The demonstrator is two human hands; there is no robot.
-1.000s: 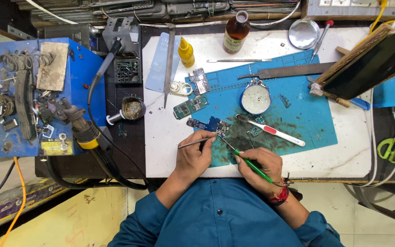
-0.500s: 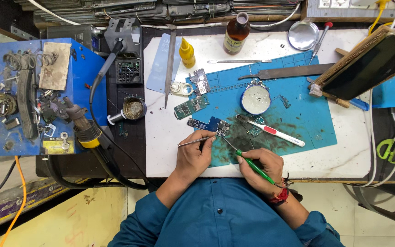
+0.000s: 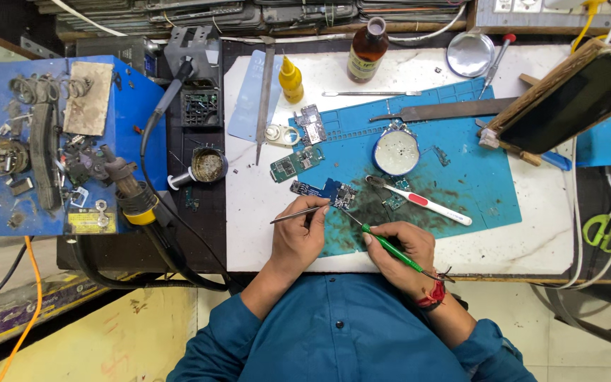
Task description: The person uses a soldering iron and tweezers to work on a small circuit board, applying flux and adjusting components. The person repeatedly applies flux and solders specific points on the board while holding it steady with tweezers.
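Nothing much shifts against the earlier frames: both hands sit in the same spots at the lower centre, tools angled as before. Left hand (image 3: 298, 240) is closed around metal tweezers (image 3: 300, 213), tips reaching right to the edge of a small circuit board (image 3: 339, 194). Right hand (image 3: 401, 249) is wrapped pen-style on a green-handled probe (image 3: 383, 244), its thin tip pointing up-left onto the same board. Board lies flat on the blue work mat (image 3: 475, 177), left part of it, near centre frame, amid dark smudging on the mat. Judged: board is light, stiff, thin and fragile, with tiny parts on top; likely to skate on the mat if pushed, so best pinned or pinched at a bare edge or corner, never across the components. Second green board (image 3: 297, 163) lies just up-left, partly off the mat on the white counter (image 3: 249, 226). Toothbrush with red and white handle (image 3: 426, 203) lies just right of the work; round tin (image 3: 395, 151) above it. Yellow squeeze bottle (image 3: 291, 79) and brown bottle (image 3: 367, 51) stand at the top; blue soldering station (image 3: 129, 106) at far left.
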